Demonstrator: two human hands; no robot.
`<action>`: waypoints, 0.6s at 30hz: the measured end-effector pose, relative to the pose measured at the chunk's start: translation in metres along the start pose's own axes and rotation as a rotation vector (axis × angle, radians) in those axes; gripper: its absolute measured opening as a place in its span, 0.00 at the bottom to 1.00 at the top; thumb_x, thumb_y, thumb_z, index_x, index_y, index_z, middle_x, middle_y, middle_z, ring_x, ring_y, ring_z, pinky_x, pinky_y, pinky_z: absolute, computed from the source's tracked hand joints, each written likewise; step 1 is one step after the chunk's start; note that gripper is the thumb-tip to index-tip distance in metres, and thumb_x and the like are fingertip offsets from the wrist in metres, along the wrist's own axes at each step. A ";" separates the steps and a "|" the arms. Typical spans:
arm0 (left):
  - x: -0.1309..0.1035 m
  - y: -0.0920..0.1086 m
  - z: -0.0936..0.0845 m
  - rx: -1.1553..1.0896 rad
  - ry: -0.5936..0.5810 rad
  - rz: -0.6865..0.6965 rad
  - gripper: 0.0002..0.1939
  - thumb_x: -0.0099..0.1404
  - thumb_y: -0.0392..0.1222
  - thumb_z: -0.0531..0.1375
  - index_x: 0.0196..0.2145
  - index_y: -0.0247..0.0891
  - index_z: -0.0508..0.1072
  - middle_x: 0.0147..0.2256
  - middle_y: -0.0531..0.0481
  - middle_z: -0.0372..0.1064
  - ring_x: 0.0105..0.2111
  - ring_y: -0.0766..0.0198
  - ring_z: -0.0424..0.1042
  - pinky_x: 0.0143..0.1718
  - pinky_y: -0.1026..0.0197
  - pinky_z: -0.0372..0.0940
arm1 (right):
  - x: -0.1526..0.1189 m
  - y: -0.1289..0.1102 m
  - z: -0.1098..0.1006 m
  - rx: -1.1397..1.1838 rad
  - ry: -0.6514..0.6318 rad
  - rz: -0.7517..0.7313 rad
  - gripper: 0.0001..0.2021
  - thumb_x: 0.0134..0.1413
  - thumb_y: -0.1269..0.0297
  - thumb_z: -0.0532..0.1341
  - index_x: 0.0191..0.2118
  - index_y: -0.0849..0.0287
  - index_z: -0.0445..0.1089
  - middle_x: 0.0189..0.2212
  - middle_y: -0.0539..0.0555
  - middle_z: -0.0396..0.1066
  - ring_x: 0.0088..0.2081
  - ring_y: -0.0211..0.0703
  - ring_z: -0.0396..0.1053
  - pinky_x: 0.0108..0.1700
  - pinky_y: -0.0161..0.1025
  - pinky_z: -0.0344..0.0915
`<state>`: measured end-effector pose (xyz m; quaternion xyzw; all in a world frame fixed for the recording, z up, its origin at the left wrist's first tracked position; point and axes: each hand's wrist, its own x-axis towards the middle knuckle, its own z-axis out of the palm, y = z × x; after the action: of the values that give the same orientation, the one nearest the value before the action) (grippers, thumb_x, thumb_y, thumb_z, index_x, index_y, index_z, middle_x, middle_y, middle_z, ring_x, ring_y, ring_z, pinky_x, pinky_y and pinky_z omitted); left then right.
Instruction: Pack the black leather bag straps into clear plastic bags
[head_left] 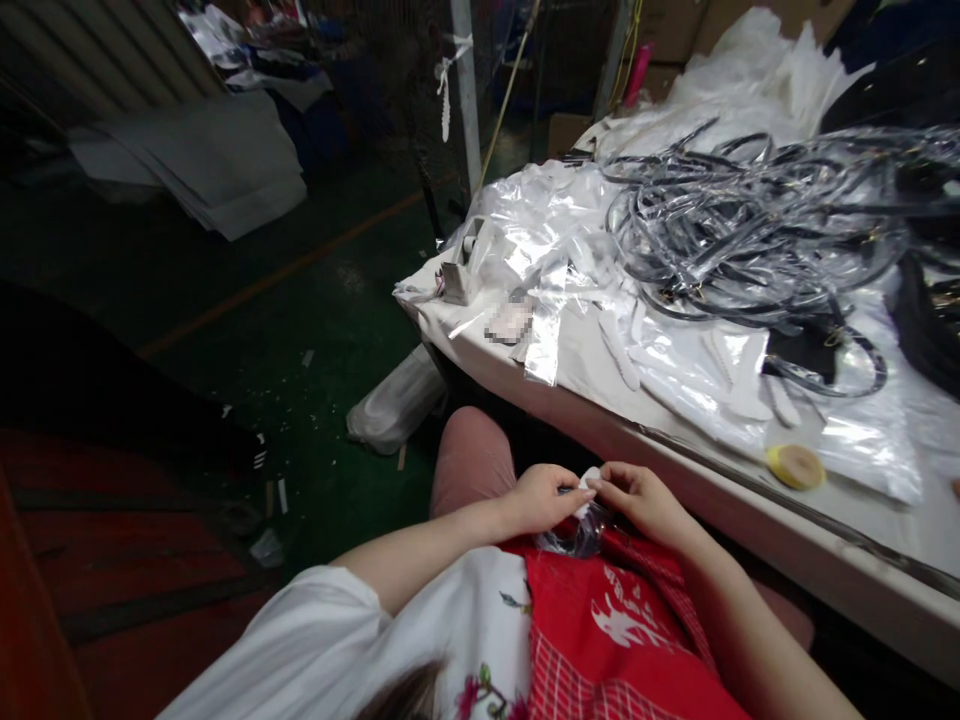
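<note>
Close together above my lap, my left hand (546, 498) and my right hand (636, 492) are both closed in a pinch. Between their fingertips is a small white piece (590, 480), perhaps foam or paper; its exact kind cannot be made out. Just below the fingers, a dark item in crinkled clear plastic (574, 537) rests against my red apron (622, 610). The fingers hide part of it.
To the right, a cloth-covered table (510, 385) bears plastic-wrapped black straps or cords (720, 230), clear plastic sheets, white strips (616, 350) and a yellow tape roll (795, 467). A wrapped bundle (397, 400) lies on the green floor. Reddish wooden slats (112, 570) stand at left.
</note>
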<state>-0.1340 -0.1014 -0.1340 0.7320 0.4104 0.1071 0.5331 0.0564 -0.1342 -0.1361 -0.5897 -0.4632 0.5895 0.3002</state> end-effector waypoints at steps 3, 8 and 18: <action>-0.002 0.005 0.001 -0.006 0.004 0.124 0.17 0.68 0.47 0.56 0.31 0.33 0.78 0.31 0.48 0.74 0.32 0.64 0.71 0.34 0.66 0.61 | 0.007 0.015 0.014 0.128 0.025 0.052 0.24 0.48 0.40 0.63 0.22 0.58 0.69 0.15 0.47 0.63 0.19 0.37 0.57 0.24 0.36 0.54; -0.006 0.016 0.003 -0.028 0.026 0.358 0.19 0.71 0.47 0.53 0.31 0.33 0.78 0.36 0.44 0.73 0.41 0.62 0.72 0.47 0.64 0.64 | 0.005 0.021 0.023 0.299 0.126 0.039 0.23 0.39 0.42 0.70 0.23 0.58 0.68 0.18 0.48 0.65 0.20 0.37 0.59 0.24 0.36 0.57; 0.013 0.017 -0.006 0.126 0.039 0.260 0.17 0.69 0.46 0.56 0.30 0.34 0.79 0.35 0.47 0.73 0.37 0.63 0.71 0.39 0.66 0.63 | -0.012 0.008 0.007 0.330 0.270 -0.030 0.22 0.41 0.43 0.71 0.30 0.56 0.68 0.22 0.51 0.72 0.22 0.41 0.67 0.27 0.38 0.65</action>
<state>-0.1205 -0.0893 -0.1205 0.8089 0.3281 0.1635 0.4596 0.0525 -0.1495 -0.1388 -0.5993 -0.3246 0.5684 0.4609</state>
